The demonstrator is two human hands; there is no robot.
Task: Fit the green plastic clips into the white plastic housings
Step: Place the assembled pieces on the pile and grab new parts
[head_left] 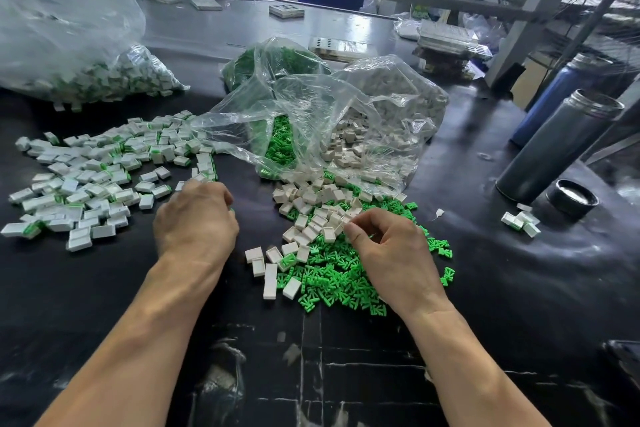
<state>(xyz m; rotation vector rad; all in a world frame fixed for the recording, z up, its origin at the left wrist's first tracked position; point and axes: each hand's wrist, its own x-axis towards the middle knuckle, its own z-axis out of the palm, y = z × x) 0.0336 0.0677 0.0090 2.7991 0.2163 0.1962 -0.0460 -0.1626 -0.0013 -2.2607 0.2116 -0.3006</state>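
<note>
On the glossy black surface (485,288), boxy white housings (304,218) and small forked green clips (336,277) lay spilled in a mixed heap from crinkled clear plastic bags (311,107). The right hand (391,253) hovered over that heap, fingers curled in a pinching grip, though on what I could not tell. The left hand (195,218) was clenched around something hidden, beside the pile of assembled pieces (86,177). A matte grey flask (557,146) stood open, uncapped.

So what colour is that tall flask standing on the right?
The nearer flask is dark grey with its lid off; the head view shows it.
</note>
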